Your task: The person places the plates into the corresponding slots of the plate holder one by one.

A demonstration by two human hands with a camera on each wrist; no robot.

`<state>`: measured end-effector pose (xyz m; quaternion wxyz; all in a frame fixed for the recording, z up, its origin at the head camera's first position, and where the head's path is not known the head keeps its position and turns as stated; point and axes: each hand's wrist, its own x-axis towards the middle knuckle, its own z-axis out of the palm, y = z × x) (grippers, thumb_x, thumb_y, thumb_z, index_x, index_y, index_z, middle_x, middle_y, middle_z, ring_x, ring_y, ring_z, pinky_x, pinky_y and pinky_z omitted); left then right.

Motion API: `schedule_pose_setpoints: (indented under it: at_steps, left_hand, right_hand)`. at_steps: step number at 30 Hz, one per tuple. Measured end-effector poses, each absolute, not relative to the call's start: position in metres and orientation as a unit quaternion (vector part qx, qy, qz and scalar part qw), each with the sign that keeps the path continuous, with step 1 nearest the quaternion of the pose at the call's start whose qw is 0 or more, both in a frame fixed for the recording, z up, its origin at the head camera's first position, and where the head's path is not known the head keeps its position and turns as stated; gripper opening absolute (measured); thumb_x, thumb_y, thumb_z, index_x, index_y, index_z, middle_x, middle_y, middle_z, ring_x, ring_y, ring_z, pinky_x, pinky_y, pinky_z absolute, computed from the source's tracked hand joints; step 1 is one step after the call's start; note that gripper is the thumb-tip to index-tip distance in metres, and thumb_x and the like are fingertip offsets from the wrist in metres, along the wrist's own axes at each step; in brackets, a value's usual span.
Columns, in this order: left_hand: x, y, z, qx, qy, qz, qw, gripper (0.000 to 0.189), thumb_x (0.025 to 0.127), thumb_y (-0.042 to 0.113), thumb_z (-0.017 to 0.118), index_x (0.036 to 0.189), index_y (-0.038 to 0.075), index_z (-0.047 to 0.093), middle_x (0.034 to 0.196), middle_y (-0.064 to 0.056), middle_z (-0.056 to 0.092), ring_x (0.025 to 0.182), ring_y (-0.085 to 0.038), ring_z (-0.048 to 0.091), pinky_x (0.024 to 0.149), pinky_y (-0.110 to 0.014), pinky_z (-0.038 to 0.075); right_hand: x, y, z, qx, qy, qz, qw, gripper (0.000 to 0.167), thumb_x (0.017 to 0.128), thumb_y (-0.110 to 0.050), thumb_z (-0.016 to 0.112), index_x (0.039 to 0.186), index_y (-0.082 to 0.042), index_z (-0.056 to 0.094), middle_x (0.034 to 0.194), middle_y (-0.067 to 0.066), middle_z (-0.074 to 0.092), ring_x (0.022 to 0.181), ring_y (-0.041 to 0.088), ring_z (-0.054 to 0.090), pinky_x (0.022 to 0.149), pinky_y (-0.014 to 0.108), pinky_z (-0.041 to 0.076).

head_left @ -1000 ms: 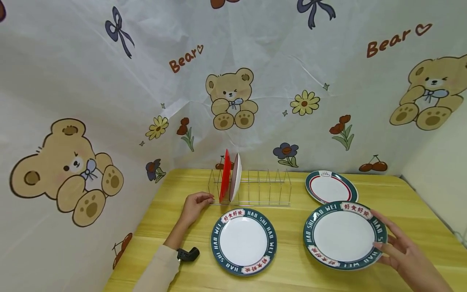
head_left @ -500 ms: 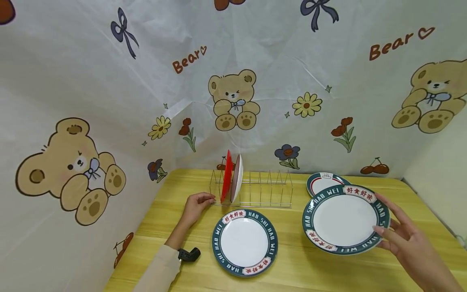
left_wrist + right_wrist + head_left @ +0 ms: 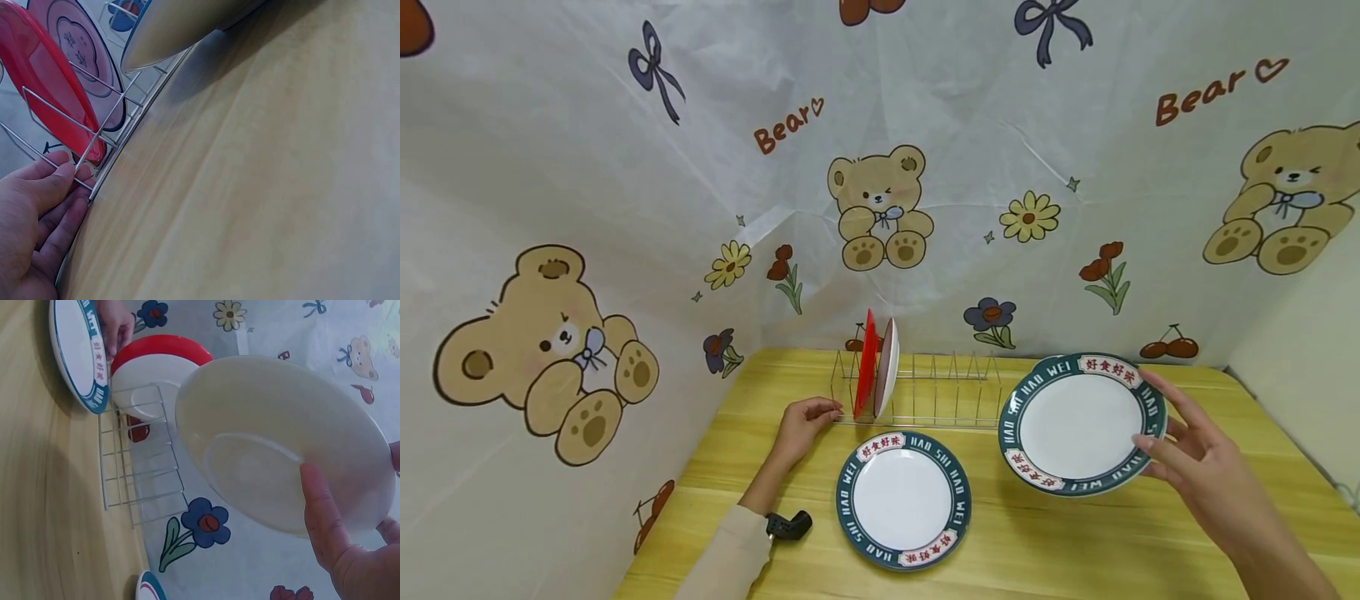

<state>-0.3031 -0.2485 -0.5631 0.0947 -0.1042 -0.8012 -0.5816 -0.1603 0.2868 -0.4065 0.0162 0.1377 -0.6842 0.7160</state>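
My right hand (image 3: 1206, 471) grips the right edge of a white plate (image 3: 1078, 425) with a green lettered rim, thumb over the rim and fingers beneath. The plate is tilted and raised over the table; its pale underside shows in the right wrist view. My left hand (image 3: 801, 429) pinches the left end of a wire dish rack (image 3: 936, 427) between thumb and fingers. Upright in the rack's left slots stand a red plate (image 3: 866, 367) and, beside it, a plate with a white back (image 3: 891, 367) and a pink printed face (image 3: 81, 50).
A matching green-rimmed plate (image 3: 902, 500) lies on the wooden table (image 3: 1000, 550) in front of the rack. Another plate (image 3: 149, 589) at the back right is mostly hidden behind the held one. A bear-print cloth (image 3: 955, 275) hangs behind and at the left.
My right hand has lifted the green-rimmed plate upward and then shifted it left, so it covers most of the back plate. My left hand stays on the rack.
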Motion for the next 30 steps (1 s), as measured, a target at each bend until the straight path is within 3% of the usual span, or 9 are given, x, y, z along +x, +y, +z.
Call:
schedule_pose_setpoints:
  at_steps: [5, 13, 23, 30]
  left_hand:
    - [-0.302, -0.248, -0.564, -0.105, -0.799, -0.585, 0.092, 0.014, 0.093, 0.002, 0.071, 0.104, 0.007, 0.079, 0.100, -0.008, 0.077, 0.095, -0.024, 0.073, 0.083, -0.026, 0.060]
    - [-0.302, -0.247, -0.562, -0.111, -0.803, -0.576, 0.103, 0.014, 0.092, 0.002, 0.072, 0.103, 0.007, 0.079, 0.099, -0.006, 0.077, 0.093, -0.020, 0.073, 0.082, -0.023, 0.059]
    - [-0.301, -0.247, -0.561, -0.101, -0.800, -0.584, 0.094, 0.015, 0.093, 0.001, 0.071, 0.104, 0.006, 0.078, 0.101, -0.009, 0.077, 0.095, -0.024, 0.074, 0.085, -0.028, 0.060]
    - [-0.302, -0.249, -0.562, -0.113, -0.804, -0.576, 0.099, 0.014, 0.093, 0.002, 0.072, 0.104, 0.007, 0.079, 0.100, -0.007, 0.077, 0.095, -0.021, 0.073, 0.083, -0.024, 0.059]
  right_hand:
    - [-0.165, 0.275, -0.400, 0.147, -0.684, 0.714, 0.027, 0.076, 0.101, 0.010, 0.051, 0.162, -0.025, 0.025, 0.146, 0.008, 0.028, 0.102, 0.009, 0.066, 0.077, 0.029, 0.061]
    - [-0.173, 0.257, -0.389, 0.164, -0.689, 0.705, 0.045, 0.076, 0.100, 0.009, 0.055, 0.162, -0.024, 0.026, 0.154, 0.014, 0.023, 0.104, 0.010, 0.068, 0.078, 0.028, 0.061]
    - [-0.190, 0.233, -0.376, 0.159, -0.741, 0.648, 0.073, 0.075, 0.098, -0.001, 0.064, 0.161, -0.026, 0.030, 0.137, 0.007, 0.049, 0.095, 0.009, 0.071, 0.075, 0.026, 0.061]
    - [-0.203, 0.213, -0.370, 0.167, -0.738, 0.650, 0.064, 0.076, 0.098, -0.003, 0.066, 0.160, -0.028, 0.031, 0.134, 0.011, 0.050, 0.099, 0.008, 0.070, 0.075, 0.025, 0.061]
